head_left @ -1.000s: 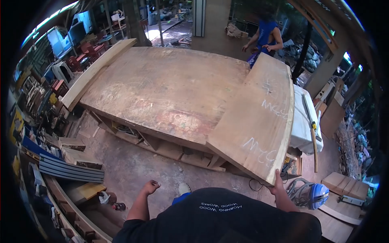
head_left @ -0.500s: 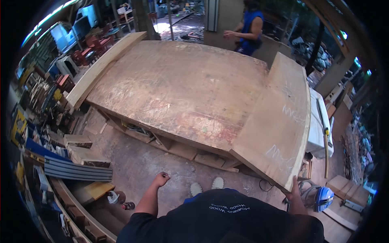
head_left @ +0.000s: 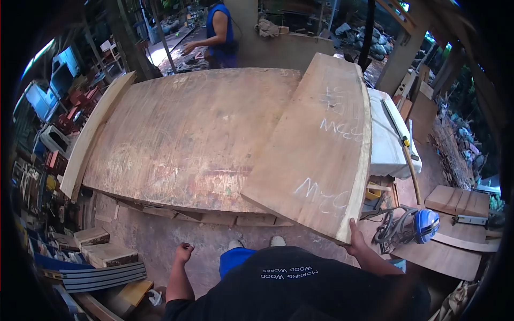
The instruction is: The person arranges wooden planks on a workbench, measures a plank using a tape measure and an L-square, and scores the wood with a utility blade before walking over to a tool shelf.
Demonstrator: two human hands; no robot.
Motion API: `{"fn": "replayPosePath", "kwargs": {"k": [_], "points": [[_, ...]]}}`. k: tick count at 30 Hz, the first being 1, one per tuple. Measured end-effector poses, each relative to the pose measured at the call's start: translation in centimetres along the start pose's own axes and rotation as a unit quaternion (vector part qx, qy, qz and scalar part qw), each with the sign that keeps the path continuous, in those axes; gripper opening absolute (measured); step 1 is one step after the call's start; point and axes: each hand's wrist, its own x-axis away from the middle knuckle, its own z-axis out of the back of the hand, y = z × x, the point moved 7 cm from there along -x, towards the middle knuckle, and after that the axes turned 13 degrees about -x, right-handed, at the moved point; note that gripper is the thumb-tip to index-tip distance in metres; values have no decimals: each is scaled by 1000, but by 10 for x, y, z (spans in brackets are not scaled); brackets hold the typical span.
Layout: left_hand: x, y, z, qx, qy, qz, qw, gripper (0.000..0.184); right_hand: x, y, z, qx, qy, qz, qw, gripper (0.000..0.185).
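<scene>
A wide wooden slab (head_left: 305,144) with white chalk writing and a pale edge along its right side lies across the right end of the large worn worktable (head_left: 187,144). My right hand (head_left: 357,239) grips the slab's near right corner, thumb on the edge and the other fingers partly hidden below. My left hand (head_left: 184,251) hangs in front of the table with its fingers curled in. I see nothing in it, and it touches nothing.
A long plank (head_left: 96,134) lies along the table's left end. Beyond the table stands a person in blue (head_left: 220,32). To the right are a white-covered surface (head_left: 383,150), a long-handled tool (head_left: 411,166) and a blue machine with a hose (head_left: 425,224). Timber blocks (head_left: 107,254) lie at left.
My view has swung right, so the table and slab appear further left. My right hand stays on the slab's corner. The person in blue has turned and moved left in view.
</scene>
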Motion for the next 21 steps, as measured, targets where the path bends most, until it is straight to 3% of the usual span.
{"fn": "replayPosePath", "kwargs": {"k": [11,13,15,18,20,21], "points": [[-65,-29,38,9,-98,-33,995,36,-14,34,-18,34,24,-13,999,70],[-83,-51,39,62,-113,44,991,36,-12,33,-5,77,66,-8,995,69],[-102,-57,36,35,-158,39,986,36,-1,27,-12,93,92,12,991,68],[-134,-54,17,-47,-216,35,975,38,50,3,-28,309,197,77,927,71],[-162,-31,-3,-142,-180,-70,971,41,68,11,-16,327,203,73,920,72],[-161,-15,-12,-137,-191,-88,968,42,74,14,-11,445,171,81,875,71]]}}
